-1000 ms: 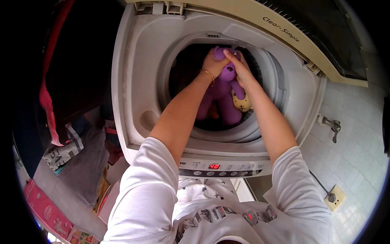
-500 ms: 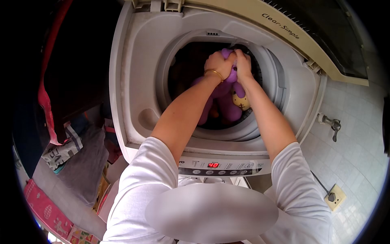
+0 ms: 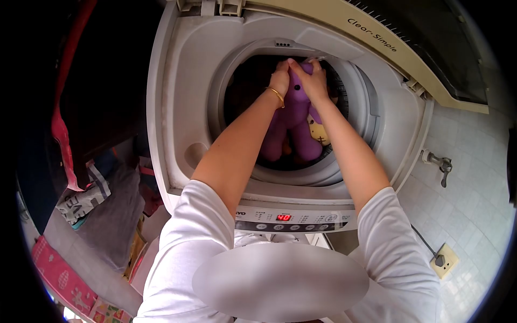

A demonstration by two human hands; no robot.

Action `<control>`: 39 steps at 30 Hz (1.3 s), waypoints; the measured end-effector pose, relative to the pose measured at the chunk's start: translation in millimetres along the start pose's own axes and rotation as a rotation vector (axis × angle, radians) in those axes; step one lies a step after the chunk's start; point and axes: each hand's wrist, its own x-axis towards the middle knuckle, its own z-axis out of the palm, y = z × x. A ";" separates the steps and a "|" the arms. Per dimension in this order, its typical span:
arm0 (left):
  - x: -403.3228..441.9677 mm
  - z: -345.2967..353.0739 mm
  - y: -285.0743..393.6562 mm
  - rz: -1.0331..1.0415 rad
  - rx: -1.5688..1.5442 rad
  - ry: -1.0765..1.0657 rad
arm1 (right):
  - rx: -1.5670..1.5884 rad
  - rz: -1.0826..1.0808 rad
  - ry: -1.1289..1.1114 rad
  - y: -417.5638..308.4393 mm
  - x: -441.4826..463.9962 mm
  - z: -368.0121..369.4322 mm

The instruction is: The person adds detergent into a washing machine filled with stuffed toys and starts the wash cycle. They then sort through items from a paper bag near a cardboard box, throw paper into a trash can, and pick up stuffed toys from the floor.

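A: Where is the purple plush toy (image 3: 296, 110)?

B: Just above the middle of the frame, within the round opening of the top-loading washing machine (image 3: 186, 97). Its head points to the top of the picture, its legs to the bottom.

A: And the hands?

B: Both grasp it by the head. The left hand (image 3: 280, 79), with a gold bracelet (image 3: 276, 97) at the wrist, holds one side; the right hand (image 3: 314, 82) wraps the other, its thumb reaching toward the left fingertips. Some fingers are hidden, so how hard they press I can't tell.

A: How far along does it look?

B: The lid (image 3: 372, 36) is up, slanting across the upper right, and the digital display (image 3: 283, 218) at lower centre glows 40. The toy is inside, I'd say mid-handling, as neither hand is free of it. A yellow plush toy (image 3: 318, 131) lies beside its lower right side, ungripped.

A: Anything else in place?

B: The plug (image 3: 439, 260) sits in the wall socket (image 3: 451, 267), lower right. Whether the drum (image 3: 342, 97) holds water, its dark interior doesn't show.
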 end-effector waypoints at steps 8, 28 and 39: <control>34.8 1.9 -30.0 0.425 0.524 0.124 | 0.037 0.033 -0.012 -5.8 5.6 -5.4; 38.0 -2.0 -38.0 0.382 0.596 -0.015 | 0.636 0.309 -0.484 45.2 41.3 -23.3; 37.2 -24.5 -11.6 0.276 0.540 0.006 | 0.272 0.366 -0.511 -0.6 31.7 -16.7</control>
